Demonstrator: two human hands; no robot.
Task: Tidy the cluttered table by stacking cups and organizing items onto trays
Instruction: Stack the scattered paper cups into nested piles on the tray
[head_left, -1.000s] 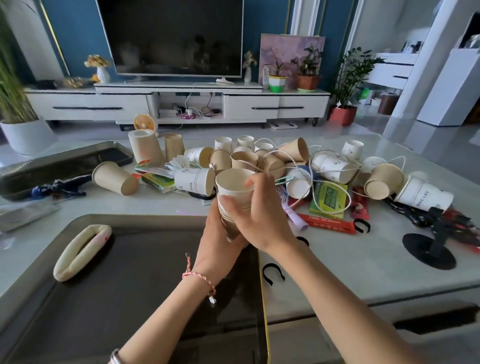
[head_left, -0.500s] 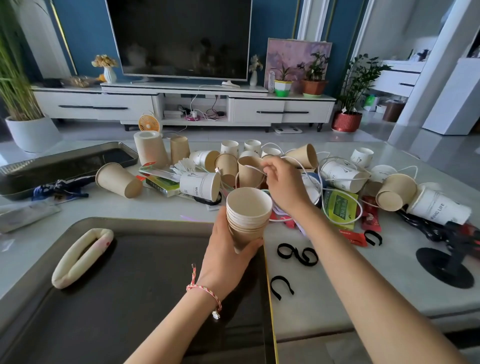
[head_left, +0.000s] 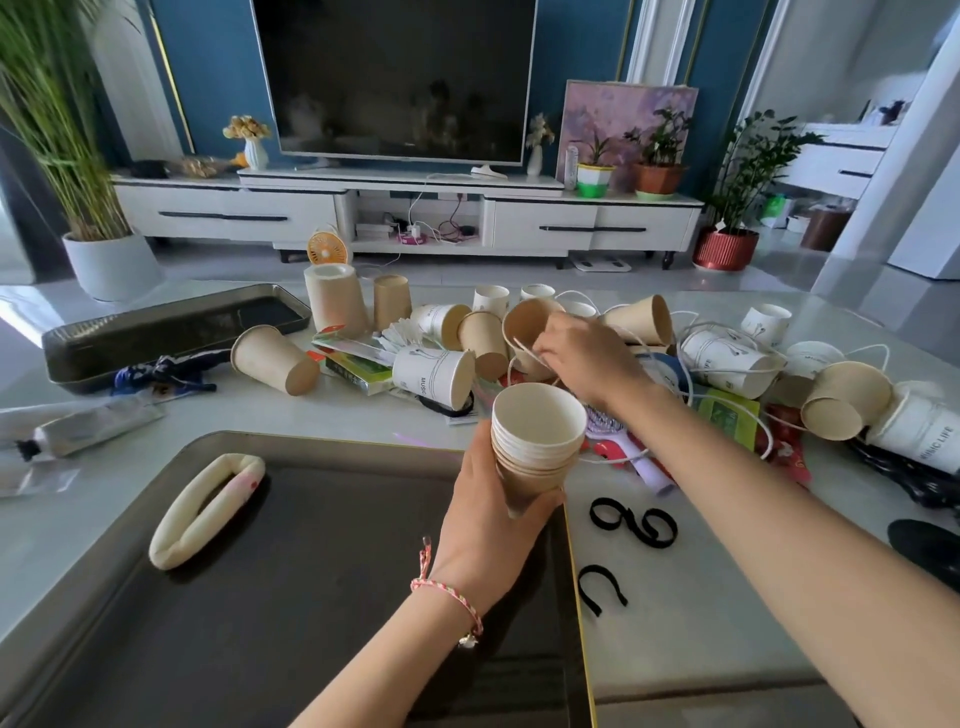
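My left hand (head_left: 488, 512) grips a stack of brown paper cups (head_left: 537, 441) from below, held upright above the right edge of the big dark tray (head_left: 322, 571). Further back, my right hand (head_left: 584, 356) holds a single brown cup (head_left: 524, 325) tilted on its side, lifted from the pile, with a white cable (head_left: 524, 349) draped across its mouth and my fingers. Several brown and white paper cups (head_left: 434, 374) lie scattered across the middle of the table, tangled in that cable.
A cream sausage-shaped cushion (head_left: 205, 509) lies on the big tray. A second dark tray (head_left: 171, 327) sits at the far left. Black straps (head_left: 634, 527), a green packet (head_left: 727, 415), red wrappers, a tube (head_left: 88, 426) and a black stand (head_left: 930, 551) litter the marble table.
My right hand left the stack, reached back into the pile and picked up a brown cup, now tilted and raised. The left hand keeps the stack in about the same place.
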